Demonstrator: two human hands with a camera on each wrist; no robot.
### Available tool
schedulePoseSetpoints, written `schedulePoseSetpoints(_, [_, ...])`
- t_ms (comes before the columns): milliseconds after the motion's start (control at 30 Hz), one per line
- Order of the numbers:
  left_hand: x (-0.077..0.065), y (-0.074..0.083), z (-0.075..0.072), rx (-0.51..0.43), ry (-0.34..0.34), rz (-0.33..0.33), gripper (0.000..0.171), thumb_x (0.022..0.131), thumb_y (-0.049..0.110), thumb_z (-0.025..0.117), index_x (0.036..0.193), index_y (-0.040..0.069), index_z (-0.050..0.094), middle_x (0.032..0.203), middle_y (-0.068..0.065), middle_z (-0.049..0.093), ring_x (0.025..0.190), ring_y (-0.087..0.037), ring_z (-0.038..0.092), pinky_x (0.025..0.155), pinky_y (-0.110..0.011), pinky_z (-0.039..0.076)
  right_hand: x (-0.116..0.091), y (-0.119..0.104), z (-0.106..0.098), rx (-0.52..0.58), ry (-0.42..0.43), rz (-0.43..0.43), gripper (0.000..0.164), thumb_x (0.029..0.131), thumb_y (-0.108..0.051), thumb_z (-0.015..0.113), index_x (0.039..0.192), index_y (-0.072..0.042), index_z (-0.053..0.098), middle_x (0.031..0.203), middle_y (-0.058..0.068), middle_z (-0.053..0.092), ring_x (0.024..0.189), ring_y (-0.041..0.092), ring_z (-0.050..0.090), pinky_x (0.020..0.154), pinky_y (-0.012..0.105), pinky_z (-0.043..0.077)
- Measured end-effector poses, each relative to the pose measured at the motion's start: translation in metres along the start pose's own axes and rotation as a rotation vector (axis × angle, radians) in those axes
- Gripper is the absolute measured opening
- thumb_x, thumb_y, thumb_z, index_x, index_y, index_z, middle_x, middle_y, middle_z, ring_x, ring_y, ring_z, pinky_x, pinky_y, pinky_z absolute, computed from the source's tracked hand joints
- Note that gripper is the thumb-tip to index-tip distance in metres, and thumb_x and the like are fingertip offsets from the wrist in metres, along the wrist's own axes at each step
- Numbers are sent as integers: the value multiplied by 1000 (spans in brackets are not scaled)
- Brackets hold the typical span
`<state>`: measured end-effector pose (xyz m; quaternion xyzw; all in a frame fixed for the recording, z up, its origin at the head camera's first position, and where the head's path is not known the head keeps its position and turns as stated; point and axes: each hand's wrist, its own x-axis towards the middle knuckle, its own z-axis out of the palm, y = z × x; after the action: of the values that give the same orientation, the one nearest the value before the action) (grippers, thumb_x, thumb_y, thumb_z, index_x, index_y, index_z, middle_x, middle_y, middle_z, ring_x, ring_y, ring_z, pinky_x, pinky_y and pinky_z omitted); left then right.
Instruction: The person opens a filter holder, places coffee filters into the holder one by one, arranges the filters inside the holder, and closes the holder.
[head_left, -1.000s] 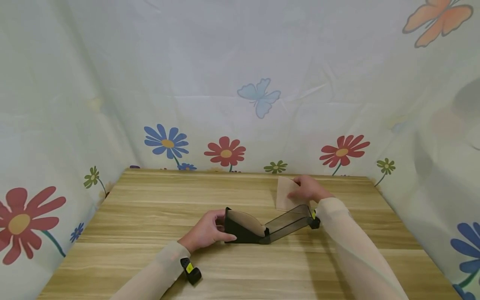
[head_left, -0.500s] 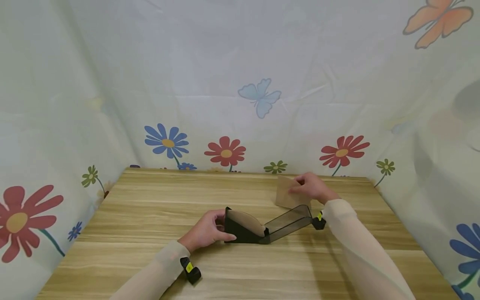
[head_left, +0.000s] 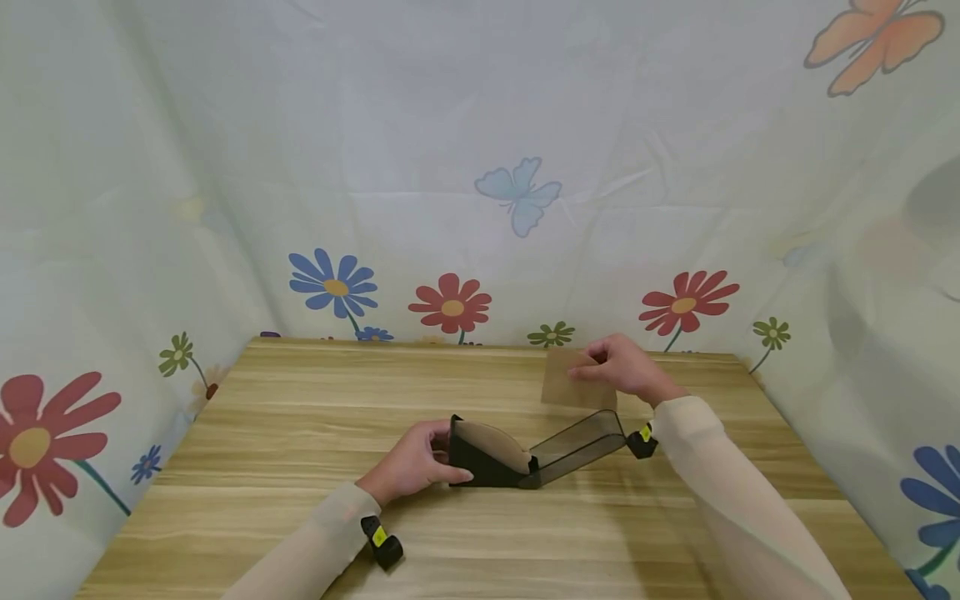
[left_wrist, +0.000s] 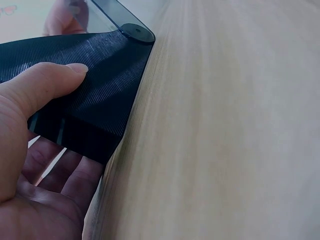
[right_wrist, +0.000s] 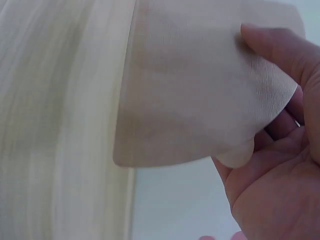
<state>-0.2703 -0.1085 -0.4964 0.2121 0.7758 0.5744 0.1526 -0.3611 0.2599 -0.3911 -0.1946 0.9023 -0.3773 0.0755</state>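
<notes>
My left hand (head_left: pixel 412 462) grips the closed end of a black ribbed box (left_wrist: pixel 100 85), thumb along its side and fingers beneath. Its smoky see-through lid (head_left: pixel 581 447) is swung out to the right on a round hinge. Brown coffee filters (head_left: pixel 491 442) stand inside the box. Beyond the lid, my right hand (head_left: pixel 626 368) pinches a brown paper coffee filter (head_left: pixel 562 385) by its edge. In the right wrist view the thumb presses the filter's face, the fingers lie behind it, and a small rounded tab shows at its curved edge.
The box rests on a wood-grain table (head_left: pixel 337 383). A white curtain (head_left: pixel 375 167) printed with flowers and butterflies hangs behind the table and on both sides. Each wrist wears a black strap camera (head_left: pixel 384 546).
My right hand has lifted slightly toward the back of the table, and the coffee filter has risen and turned with it. The left hand and the box have stayed put.
</notes>
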Motion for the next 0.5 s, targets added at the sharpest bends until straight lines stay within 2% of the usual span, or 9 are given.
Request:
schedulePoseSetpoints(333, [1, -2, 0, -7, -7, 16, 40, 81, 18, 89, 116, 16, 71, 111, -4, 72, 99, -18, 69, 86, -26, 56, -13, -32, -10, 36, -3, -52, 50, 88, -32, 82, 66, -5, 45, 60, -3, 32, 56, 11, 28, 54, 28, 30])
schedulePoseSetpoints(500, [1, -3, -1, -11, -13, 22, 40, 81, 20, 89, 117, 18, 71, 112, -3, 73, 99, -17, 69, 85, -28, 57, -19, -40, -12, 32, 5, -79, 51, 88, -34, 81, 65, -8, 44, 59, -4, 30, 55, 10, 28, 53, 28, 29])
